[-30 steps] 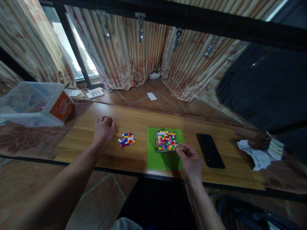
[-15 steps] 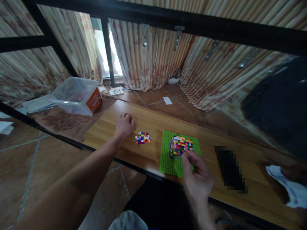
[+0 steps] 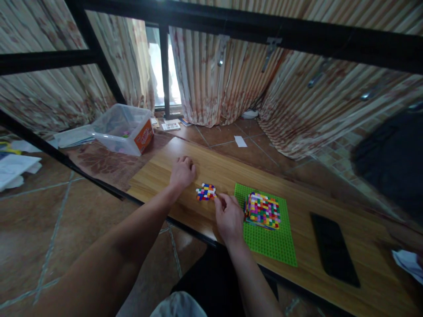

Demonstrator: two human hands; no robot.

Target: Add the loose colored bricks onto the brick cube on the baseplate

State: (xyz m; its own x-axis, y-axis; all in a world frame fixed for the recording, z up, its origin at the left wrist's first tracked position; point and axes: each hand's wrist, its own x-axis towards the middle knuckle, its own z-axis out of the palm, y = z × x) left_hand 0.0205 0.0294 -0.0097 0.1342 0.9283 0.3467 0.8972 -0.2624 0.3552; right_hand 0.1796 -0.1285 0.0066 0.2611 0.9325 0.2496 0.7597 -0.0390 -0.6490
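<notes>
On the wooden table a loose cluster of small multicoloured toy bricks (image 3: 205, 192) lies between my two hands. My right hand (image 3: 230, 216) reaches to the cluster's right edge, its thumb and forefinger pinched at a small orange-yellow brick. Just right of that hand, a block of stacked toy bricks (image 3: 263, 210) stands on the green baseplate (image 3: 269, 244). My left hand (image 3: 183, 171) rests on the table behind and left of the cluster, fingers curled under; whatever they may hold is hidden.
A dark phone-shaped slab (image 3: 334, 248) lies right of the baseplate. Another person's hand is near crumpled white paper (image 3: 408, 263) at the far right. A clear plastic bin (image 3: 120, 127) stands on the floor at the left. A black metal bar (image 3: 231, 22) crosses above the table.
My right hand has moved left from the brick block to the loose bricks. The whole view has shifted slightly; my left hand keeps its place on the table.
</notes>
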